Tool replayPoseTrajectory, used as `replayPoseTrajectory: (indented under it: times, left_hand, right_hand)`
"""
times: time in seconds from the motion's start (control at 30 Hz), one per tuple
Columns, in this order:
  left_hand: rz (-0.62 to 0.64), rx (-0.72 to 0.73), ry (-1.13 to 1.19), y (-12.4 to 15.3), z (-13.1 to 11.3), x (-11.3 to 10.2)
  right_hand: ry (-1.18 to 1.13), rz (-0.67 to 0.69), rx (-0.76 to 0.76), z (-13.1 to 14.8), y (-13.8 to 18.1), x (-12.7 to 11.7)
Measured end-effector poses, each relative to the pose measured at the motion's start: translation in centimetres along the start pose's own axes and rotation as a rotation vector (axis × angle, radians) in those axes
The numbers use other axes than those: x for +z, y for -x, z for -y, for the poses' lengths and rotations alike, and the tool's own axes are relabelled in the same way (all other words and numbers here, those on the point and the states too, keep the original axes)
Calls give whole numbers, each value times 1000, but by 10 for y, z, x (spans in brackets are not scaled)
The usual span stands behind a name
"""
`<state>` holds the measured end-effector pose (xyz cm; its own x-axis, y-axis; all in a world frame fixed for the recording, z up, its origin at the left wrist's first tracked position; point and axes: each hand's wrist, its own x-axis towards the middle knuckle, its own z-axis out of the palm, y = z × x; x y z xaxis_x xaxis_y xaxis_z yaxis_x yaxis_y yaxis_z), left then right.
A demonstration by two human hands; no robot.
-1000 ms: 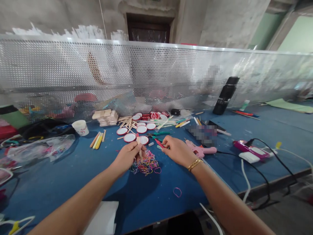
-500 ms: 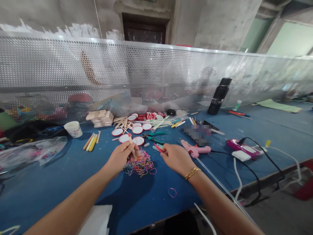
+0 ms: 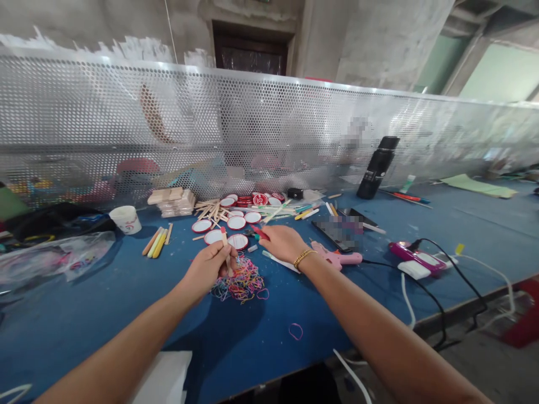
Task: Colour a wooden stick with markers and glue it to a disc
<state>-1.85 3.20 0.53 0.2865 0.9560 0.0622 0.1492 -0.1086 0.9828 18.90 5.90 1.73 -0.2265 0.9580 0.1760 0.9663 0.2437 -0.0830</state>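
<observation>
My left hand (image 3: 207, 268) is closed on a wooden craft stick (image 3: 225, 245) with a red tip, held upright above a heap of coloured rubber bands (image 3: 241, 282). My right hand (image 3: 281, 242) reaches forward over the blue table (image 3: 126, 303), fingers closed on a red stick (image 3: 258, 232) whose tip points toward the red-rimmed white discs (image 3: 236, 223). A green-handled tool lies under that hand, mostly hidden. A gold bracelet (image 3: 304, 256) circles the right wrist.
A pink glue gun (image 3: 337, 257) lies right of my hand, its cable running to a power strip (image 3: 415, 268). Loose sticks (image 3: 156, 242), a paper cup (image 3: 126, 219), a wood stack (image 3: 174, 200), a black bottle (image 3: 377, 165) and a perforated metal screen (image 3: 269, 129) stand further back. One pink band (image 3: 295, 331) lies near.
My right hand has moved forward and left with the red stick, from beside the rubber bands to the discs. The left hand has stayed put with its stick.
</observation>
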Motion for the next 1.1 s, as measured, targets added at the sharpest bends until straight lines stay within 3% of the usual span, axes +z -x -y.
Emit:
replayPoseTrajectory:
  times: [0.23, 0.6, 0.8, 1.1]
  left_hand:
    - [-24, -5, -3, 3, -5, 1]
    - [-48, 6, -12, 3, -5, 1]
    - [-39, 20, -3, 1, -2, -1]
    - [-34, 12, -13, 2, -3, -1]
  right_hand:
    - [42, 82, -100, 18, -25, 22]
    - [43, 232, 27, -6, -39, 12]
    - [67, 194, 122, -10, -44, 9]
    - [111, 256, 227, -30, -6, 2]
